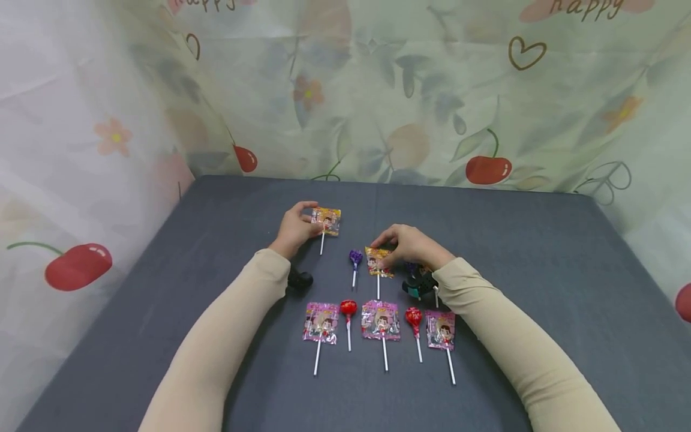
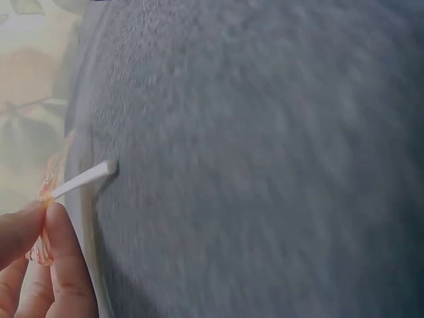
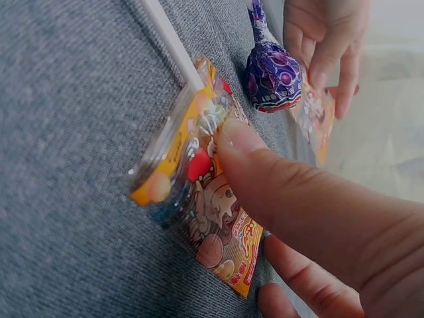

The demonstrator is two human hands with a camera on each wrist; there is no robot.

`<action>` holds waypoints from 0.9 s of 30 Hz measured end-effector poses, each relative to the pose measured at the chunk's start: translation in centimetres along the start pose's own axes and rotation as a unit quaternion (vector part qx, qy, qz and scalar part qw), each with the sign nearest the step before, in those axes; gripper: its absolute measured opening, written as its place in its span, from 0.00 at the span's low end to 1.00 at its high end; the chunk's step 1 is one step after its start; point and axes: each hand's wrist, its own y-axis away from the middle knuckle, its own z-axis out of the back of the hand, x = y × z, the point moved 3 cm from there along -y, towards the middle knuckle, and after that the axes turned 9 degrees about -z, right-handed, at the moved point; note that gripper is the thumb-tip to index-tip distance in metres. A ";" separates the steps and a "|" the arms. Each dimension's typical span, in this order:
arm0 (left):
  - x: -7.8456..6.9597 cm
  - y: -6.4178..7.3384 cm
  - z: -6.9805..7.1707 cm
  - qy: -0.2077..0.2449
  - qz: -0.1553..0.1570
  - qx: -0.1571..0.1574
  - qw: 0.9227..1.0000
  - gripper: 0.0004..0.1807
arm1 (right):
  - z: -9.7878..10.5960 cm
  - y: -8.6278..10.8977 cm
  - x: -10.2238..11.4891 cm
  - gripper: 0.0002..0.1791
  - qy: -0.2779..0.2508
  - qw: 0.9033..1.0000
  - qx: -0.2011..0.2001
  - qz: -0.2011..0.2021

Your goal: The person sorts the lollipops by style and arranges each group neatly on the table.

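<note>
Yellow lollipops [image 1: 332, 218] [image 1: 372, 263] are pinched, one each, in the fingers of the left hand [image 1: 296, 230] and right hand [image 1: 412, 246] at the bench [image 1: 162, 288], where the purple lollipop [image 1: 355, 257] between could be knocked by a sideways sweep.

Soft, even light fills the head view, the patterned curtain [image 1: 410, 102] palest toward ten o'clock, and faint shadows on the dark tabletop [image 1: 227, 228] edge the beige sleeves [image 1: 227, 336]. In the left wrist view the tabletop is blurred, dimming toward three o'clock. The right wrist view has glints on a fairly crisp yellow-edged lollipop wrapper [image 3: 212, 245], and washed-out paleness toward two o'clock.
</note>
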 end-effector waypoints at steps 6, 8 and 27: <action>0.1 -0.7 -1.2 0.012 0.009 -0.012 1.000 0.34 | 0.0 -0.1 -0.1 0.23 -0.001 1.000 0.000 -0.009; 0.1 -0.9 -1.4 0.006 0.011 -0.013 1.000 0.34 | 0.0 -0.1 0.0 0.23 0.000 1.000 0.001 -0.007; -0.3 -2.1 -1.5 -0.203 0.026 -0.005 0.979 0.28 | -0.1 -0.3 0.0 0.23 0.003 1.000 0.001 -0.002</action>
